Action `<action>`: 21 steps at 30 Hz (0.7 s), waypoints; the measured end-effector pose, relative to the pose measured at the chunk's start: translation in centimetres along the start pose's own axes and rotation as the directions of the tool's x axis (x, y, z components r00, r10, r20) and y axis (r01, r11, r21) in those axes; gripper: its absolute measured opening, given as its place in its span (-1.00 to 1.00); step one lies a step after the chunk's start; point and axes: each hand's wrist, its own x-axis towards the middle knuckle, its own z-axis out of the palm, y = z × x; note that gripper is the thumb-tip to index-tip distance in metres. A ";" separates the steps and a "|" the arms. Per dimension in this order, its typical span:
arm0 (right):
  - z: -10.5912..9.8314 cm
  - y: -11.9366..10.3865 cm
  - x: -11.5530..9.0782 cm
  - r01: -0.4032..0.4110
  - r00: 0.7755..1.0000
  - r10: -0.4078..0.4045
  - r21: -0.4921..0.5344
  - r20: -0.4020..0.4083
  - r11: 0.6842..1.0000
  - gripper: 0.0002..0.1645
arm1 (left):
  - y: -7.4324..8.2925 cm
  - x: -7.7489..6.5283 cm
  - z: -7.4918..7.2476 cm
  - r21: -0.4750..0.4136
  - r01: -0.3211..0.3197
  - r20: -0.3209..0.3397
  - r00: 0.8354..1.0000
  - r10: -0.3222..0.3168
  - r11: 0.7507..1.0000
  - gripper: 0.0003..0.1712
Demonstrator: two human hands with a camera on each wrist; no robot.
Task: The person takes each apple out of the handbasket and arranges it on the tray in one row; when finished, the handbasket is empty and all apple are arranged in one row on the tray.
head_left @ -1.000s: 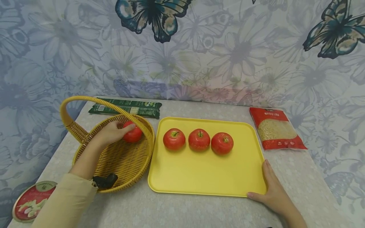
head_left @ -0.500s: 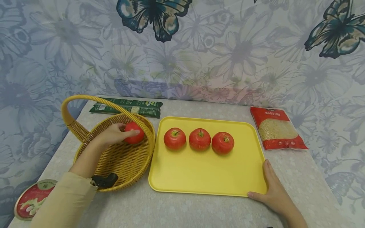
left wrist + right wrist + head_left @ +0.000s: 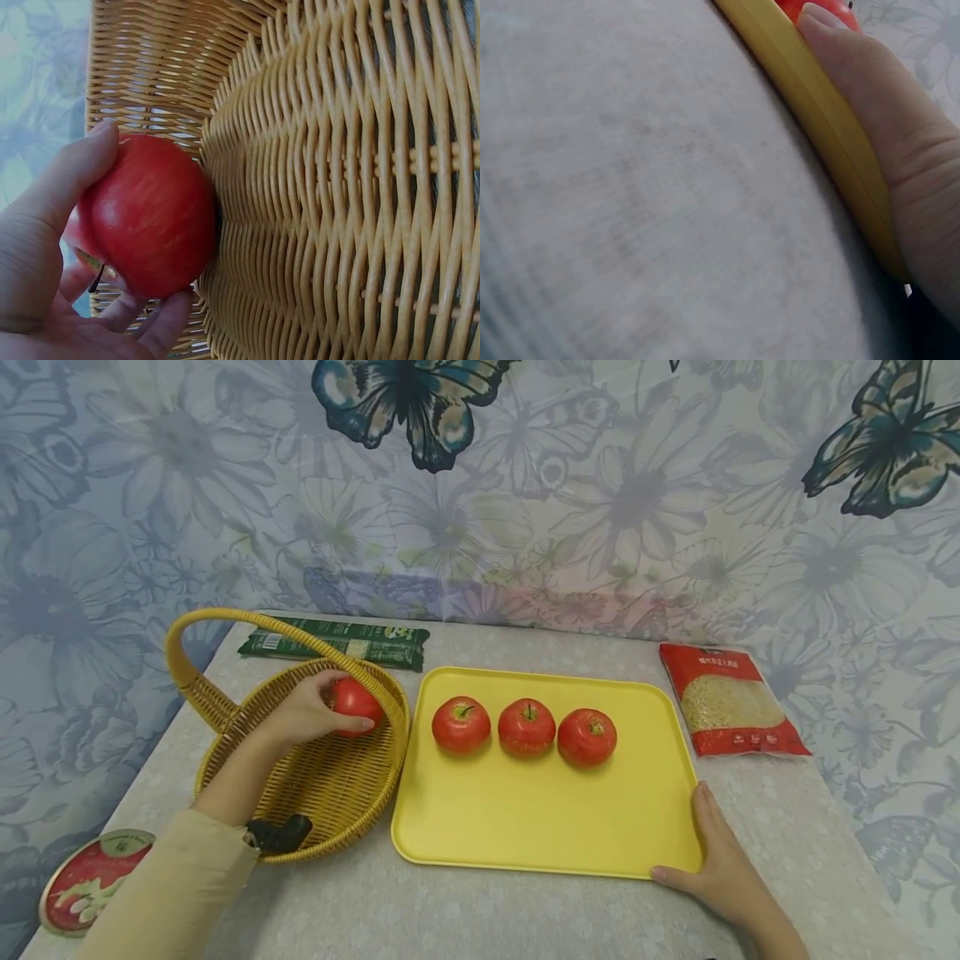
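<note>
Inside a wicker basket (image 3: 330, 793) with a tall handle, my left hand (image 3: 303, 710) grips a red apple (image 3: 356, 703) near the basket's far right wall. The left wrist view shows the thumb and fingers curled round this apple (image 3: 154, 214), its stem facing the palm and its far side against the weave. Three more red apples, a left one (image 3: 461, 725), a middle one (image 3: 527, 727) and a right one (image 3: 587, 737), sit in a row on a yellow tray (image 3: 540, 827). My right hand (image 3: 716, 864) rests at the tray's near right corner, thumb along the front rim, fingers straight along the side.
Behind the basket lies a green packet (image 3: 367, 642). A red bag (image 3: 731, 702) with a clear window stands beyond the tray's right edge. At the front left is a round red lid-like thing (image 3: 86, 885), partly hidden by the sleeve. The basket handle arches over the left hand.
My left hand and the apple have shifted slightly right inside the basket, and the fingers now sit round the apple's side. The right hand and the tray apples stay put.
</note>
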 end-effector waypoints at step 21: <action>0.1 0.2 0.0 -0.001 1.000 0.001 0.002 0.003 1.000 0.62 | 0.3 -0.4 -1.0 -0.043 -0.041 -0.002 0.999 0.041 0.998 0.19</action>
